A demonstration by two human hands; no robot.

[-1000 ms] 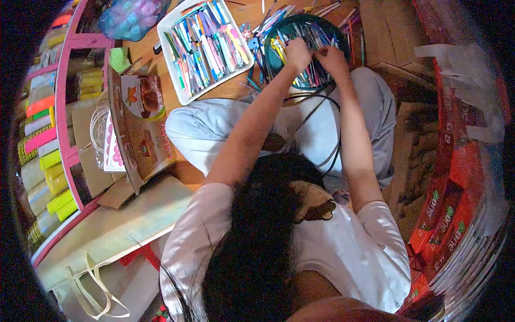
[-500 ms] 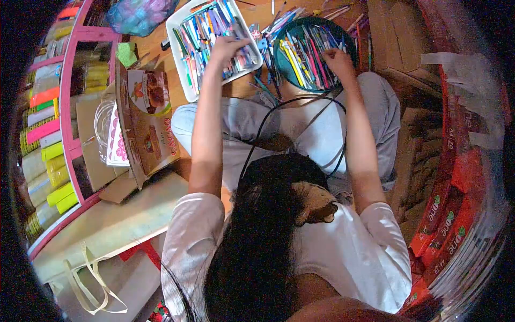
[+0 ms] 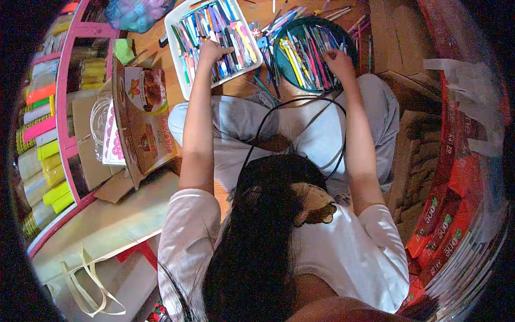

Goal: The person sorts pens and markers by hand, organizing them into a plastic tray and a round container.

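Observation:
My left hand (image 3: 213, 52) is over the white tray (image 3: 186, 89), its thumb stretched to the right and apart from the other fingers, which touch the pens. Pens and markers (image 3: 244, 43) in many colours fill that tray. To the right, my right hand (image 3: 339, 63) hangs over the right side of a dark green round tray (image 3: 284, 75). Its fingers are curled together in a pinch, and whatever they hold is too small to make out. Pencils (image 3: 306, 59), some yellow and some pink, lie in the round tray.
Loose pens and pencils (image 3: 284, 20) lie on the wooden floor behind the trays. A black cable (image 3: 261, 129) loops across my lap. A cardboard box (image 3: 142, 123) and a pink shelf (image 3: 67, 107) stand left; red paper packs (image 3: 434, 220) are stacked right.
My left hand has moved left within the white tray, uncovering pink and yellow markers at its right side. My right hand has barely moved.

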